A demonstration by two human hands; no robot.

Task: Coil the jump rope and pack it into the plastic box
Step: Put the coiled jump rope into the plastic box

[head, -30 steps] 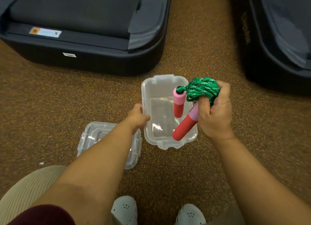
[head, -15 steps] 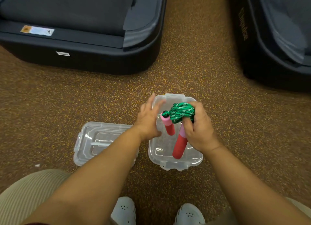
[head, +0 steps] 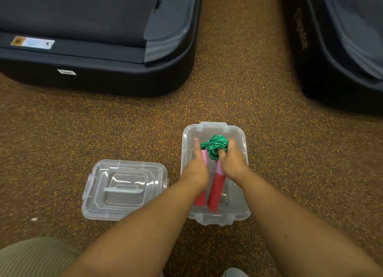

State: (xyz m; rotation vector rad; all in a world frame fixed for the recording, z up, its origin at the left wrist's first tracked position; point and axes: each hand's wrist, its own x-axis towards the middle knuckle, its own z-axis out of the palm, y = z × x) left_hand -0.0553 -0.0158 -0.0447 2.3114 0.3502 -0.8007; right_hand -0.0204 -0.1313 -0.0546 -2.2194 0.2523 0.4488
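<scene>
Looking down from the lower edge of the frame, we see a ribbed beige trouser leg (head: 31, 258) at the lower left and the toe of a pale shoe (head: 235, 272) at the bottom, with two bare forearms reaching up toward the middle.

Both hands sit inside the plastic box (head: 238, 214), a clear, round-cornered tub standing on the floor just right of centre. Our right hand (head: 232, 162) is curled round the jump rope (head: 216, 147), its fingers wrapped over the green braided cord, which is bunched into a tight knotted ball in the far half of the box. Our left hand (head: 195, 168) lies flat with fingers straight, one finger pointing away from us, resting along the left handle and pressing it down.

The two handles (head: 216, 191) lie side by side between the hands, running toward us along the box floor. They are smooth red cylinders with pink collars where the cord begins.

Left of the box, close beside it, lies the lid (head: 124, 189), also clear plastic, moulded with stepped ridges and a flat bar at its centre.

The floor (head: 238, 79) is brown, grainy and flecked with yellow.

Farther off, a large dark machine base (head: 93, 77) with rounded corners fills the upper left, and another dark base (head: 331, 69) fills the upper right.
</scene>
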